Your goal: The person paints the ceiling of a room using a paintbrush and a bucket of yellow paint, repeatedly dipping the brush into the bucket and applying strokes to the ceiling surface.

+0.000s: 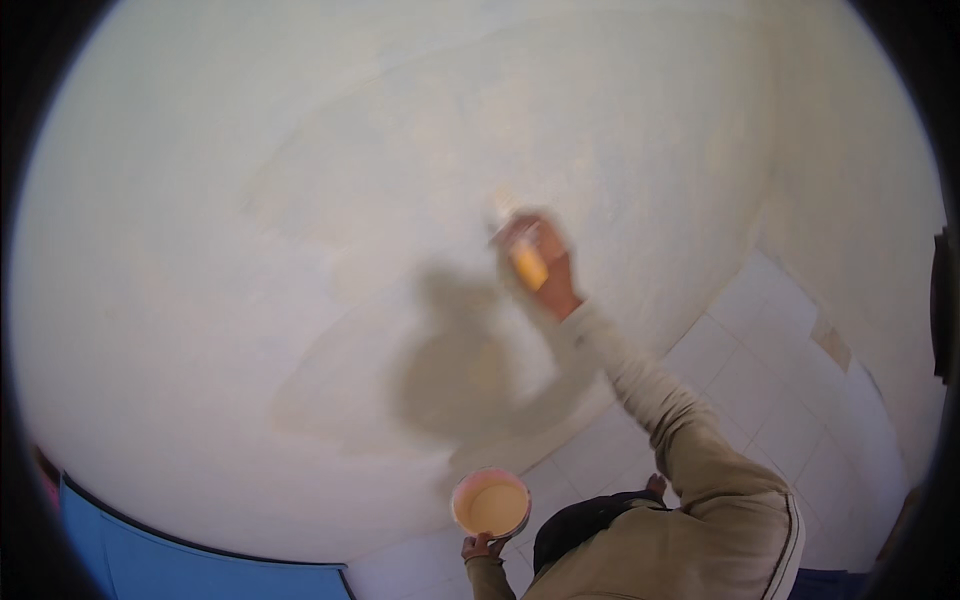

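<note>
My right hand [552, 255] is wrapped round the yellow handle of a brush [530, 268], reaching up to the pale wall [200, 190]. Motion blurs the brush head, which meets the wall or sits just off it; I cannot tell which. Low in the middle, my left hand [480, 546] grips the near rim of a small round bucket [492, 506] with a pinkish inner wall. Cream-coloured paint lies inside it. Greyish, damp-looking patches with curved edges mark the wall around the brush.
A blue panel with a dark edge [210, 555] stands at the lower left. White floor tiles [740, 385] run along the wall's foot, with a brownish piece [830, 343] on them. Another wall [860, 180] meets this one at the right. Shadows fall on the wall below my right hand.
</note>
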`<state>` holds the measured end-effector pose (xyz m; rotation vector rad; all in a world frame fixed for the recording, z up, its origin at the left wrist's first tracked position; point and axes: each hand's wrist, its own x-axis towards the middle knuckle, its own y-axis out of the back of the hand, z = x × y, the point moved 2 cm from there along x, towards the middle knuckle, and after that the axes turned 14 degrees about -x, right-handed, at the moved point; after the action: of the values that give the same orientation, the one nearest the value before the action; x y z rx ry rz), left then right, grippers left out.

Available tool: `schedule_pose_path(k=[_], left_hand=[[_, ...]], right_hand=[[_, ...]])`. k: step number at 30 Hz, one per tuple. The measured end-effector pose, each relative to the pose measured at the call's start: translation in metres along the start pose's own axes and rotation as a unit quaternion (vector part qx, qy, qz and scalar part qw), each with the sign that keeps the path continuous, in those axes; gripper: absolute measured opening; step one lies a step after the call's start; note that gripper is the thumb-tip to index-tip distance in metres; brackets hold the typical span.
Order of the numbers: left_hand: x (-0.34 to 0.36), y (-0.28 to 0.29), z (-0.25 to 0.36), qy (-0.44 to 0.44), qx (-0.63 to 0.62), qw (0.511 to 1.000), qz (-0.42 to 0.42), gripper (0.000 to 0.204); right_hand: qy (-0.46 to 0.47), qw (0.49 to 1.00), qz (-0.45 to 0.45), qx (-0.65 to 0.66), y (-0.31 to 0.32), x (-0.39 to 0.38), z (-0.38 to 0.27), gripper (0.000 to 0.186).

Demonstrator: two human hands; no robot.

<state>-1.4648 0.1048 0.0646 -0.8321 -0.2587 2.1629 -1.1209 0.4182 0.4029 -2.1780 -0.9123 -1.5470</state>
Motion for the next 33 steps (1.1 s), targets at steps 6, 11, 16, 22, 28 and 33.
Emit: schedule_pose_path(k=[6, 11, 16, 22, 28, 33], left_hand=[[0.001, 0.018, -0.002, -0.078, 0.13, 0.983, -0.101, 0.027], [0.002, 0.021, -0.003, -0.059, 0.074, 0.994, -0.047, 0.026], [0.0, 0.033, -0.015, -0.14, 0.191, 0.967, -0.091, 0.024], [-0.023, -0.02, 0.005, 0.005, -0.058, 0.998, 0.0, 0.024], [0.01, 0.017, -0.018, -0.125, 0.154, 0.973, -0.116, 0.022], [-0.013, -0.004, -0.003, -0.039, 0.013, 0.999, -0.033, 0.021]], right_hand=[[0.034, 0.965, -0.108, 0.238, -0.029, -0.036, -0.11, 0.021], [-0.18, 0.937, -0.03, 0.297, 0.019, 0.0, 0.032, 0.011], [-0.166, 0.974, 0.115, 0.099, 0.102, 0.062, 0.131, 0.012], [-0.011, 0.995, 0.09, -0.037, 0.051, 0.027, 0.042, 0.028], [0.052, 0.946, -0.126, 0.293, -0.024, -0.001, -0.137, 0.018], [-0.016, 0.947, -0.075, 0.311, -0.029, 0.05, -0.08, 0.011]])
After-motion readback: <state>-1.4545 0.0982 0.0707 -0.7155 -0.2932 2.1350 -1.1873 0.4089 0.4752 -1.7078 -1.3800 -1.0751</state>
